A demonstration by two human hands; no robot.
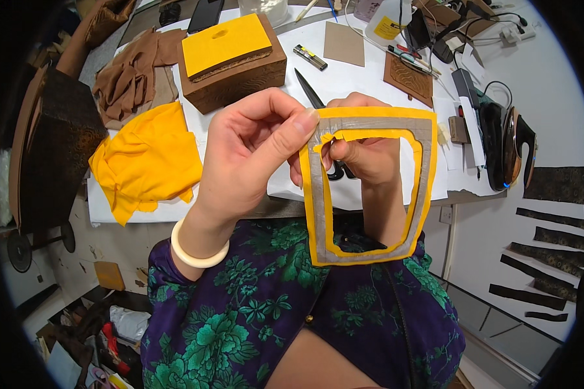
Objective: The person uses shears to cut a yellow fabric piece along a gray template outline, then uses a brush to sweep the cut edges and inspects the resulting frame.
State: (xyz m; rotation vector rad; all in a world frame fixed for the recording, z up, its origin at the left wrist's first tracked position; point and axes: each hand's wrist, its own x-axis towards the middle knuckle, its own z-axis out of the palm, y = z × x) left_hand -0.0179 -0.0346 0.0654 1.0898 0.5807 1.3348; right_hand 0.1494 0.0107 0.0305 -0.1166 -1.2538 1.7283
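Observation:
A four-sided frame (424, 188) of grey board edged with yellow fabric is held up in front of my body. My left hand (253, 142), wearing a cream bangle (200, 249) on its wrist, pinches the frame's upper left corner between thumb and fingers. Behind the frame is my right hand (373, 155); its thumb shows through the opening, closed on the fabric flap at the upper left inner edge. The yellow flap looks notched there. Black scissors (308, 87) lie on the table behind my hands, their handles partly hidden.
A brown box with a yellow padded panel (227, 42) stands at the back left. Crumpled yellow fabric (149, 165) and brown fabric (133, 81) lie left. Farther back are a lighter (310, 57), a grey board (345, 44), a carved brown panel (409, 78) and a clear bottle (389, 23).

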